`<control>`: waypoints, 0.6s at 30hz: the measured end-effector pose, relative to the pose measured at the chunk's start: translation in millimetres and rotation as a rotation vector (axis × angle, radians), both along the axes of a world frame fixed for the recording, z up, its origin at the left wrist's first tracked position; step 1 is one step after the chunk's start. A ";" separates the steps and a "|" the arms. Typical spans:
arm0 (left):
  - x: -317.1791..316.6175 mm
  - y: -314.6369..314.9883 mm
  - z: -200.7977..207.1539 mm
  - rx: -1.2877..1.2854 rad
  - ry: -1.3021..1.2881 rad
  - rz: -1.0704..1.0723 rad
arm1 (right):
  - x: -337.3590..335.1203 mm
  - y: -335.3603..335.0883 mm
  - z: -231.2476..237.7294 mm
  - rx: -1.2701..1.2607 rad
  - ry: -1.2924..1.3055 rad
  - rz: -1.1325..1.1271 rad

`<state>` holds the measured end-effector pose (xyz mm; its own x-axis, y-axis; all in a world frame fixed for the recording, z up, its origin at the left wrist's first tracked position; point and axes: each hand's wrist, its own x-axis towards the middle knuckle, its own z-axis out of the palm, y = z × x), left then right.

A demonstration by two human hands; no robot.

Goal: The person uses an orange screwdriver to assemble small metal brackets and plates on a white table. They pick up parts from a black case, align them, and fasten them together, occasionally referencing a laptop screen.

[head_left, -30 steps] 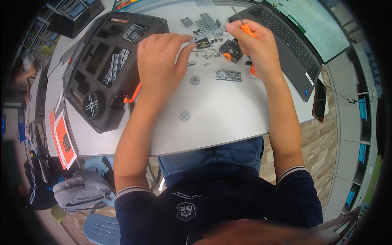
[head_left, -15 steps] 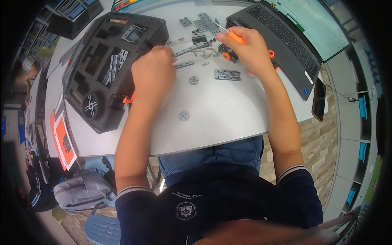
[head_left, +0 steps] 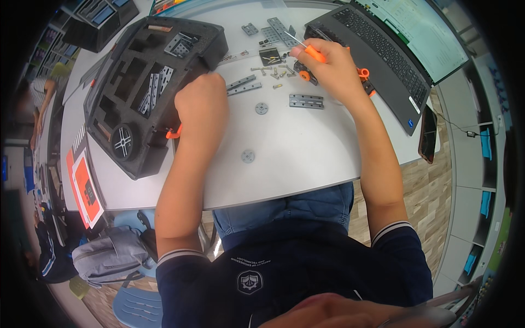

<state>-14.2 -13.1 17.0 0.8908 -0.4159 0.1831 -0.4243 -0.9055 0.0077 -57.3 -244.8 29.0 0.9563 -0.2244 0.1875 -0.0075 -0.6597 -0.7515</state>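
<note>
The black case [head_left: 146, 165] lies on the white table [head_left: 290, 158], a spoked wheel [head_left: 124, 141] in its near corner and several grey perforated strips [head_left: 155, 90] in a middle compartment. Just beside the case's right edge, the left hand [head_left: 202, 101] is curled in, knuckles up; its fingertips are hidden, so I cannot tell whether it has hold of anything. Right of the case, 2 narrow metal bars [head_left: 246, 89] lie close together, their left ends meeting the outline of that hand.

Farther right of the case, the right hand [head_left: 331, 63] is closed around an orange-handled screwdriver [head_left: 315, 53], its shaft pointing up and back toward the case's side. Between the case and this hand are loose screws [head_left: 278, 86]. Also right of the case lie a slotted grey channel piece [head_left: 306, 101] and 2 round grey discs, 1 farther from the person [head_left: 262, 108] and 1 nearer [head_left: 248, 156]. The open laptop [head_left: 377, 60] stands well apart from the case, to its right.
</note>
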 end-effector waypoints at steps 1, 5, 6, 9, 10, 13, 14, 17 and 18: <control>-0.4 0.0 -0.2 0.000 0.006 0.004 | 0.3 -0.6 -1.2 0.007 0.013 -0.001; -2.6 0.4 0.3 -0.037 -0.002 -0.014 | 1.8 -2.0 -6.7 0.008 0.040 -0.003; -3.2 0.4 1.0 -0.039 -0.003 -0.017 | 2.1 -2.1 -7.9 0.007 0.029 -0.001; -5.3 -1.0 3.4 -0.040 0.028 -0.012 | 2.8 -1.2 -11.3 -0.002 -0.020 0.025; -5.8 -1.4 4.1 -0.037 0.038 -0.006 | 2.4 -1.5 -11.7 -0.006 -0.010 0.029; -6.7 -2.0 4.2 -0.032 0.049 -0.006 | 1.5 -1.0 -12.2 -0.020 -0.002 0.043; -6.4 -1.7 3.6 -0.038 0.048 -0.012 | 1.4 -0.1 -12.3 -0.027 -0.012 0.045; -4.5 -0.2 -1.1 -0.093 -0.038 -0.118 | 1.6 0.6 -11.1 -0.036 -0.014 0.052; -4.1 -1.3 -3.8 -0.098 -0.064 -0.160 | 1.2 0.4 -10.4 -0.037 -0.010 0.054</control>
<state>-18.2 -14.4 13.2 0.8000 -0.5284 0.2842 -0.5651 -0.8228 0.0606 -56.1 -244.4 18.6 0.9647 -0.1656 0.2047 0.0364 -0.6863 -0.7264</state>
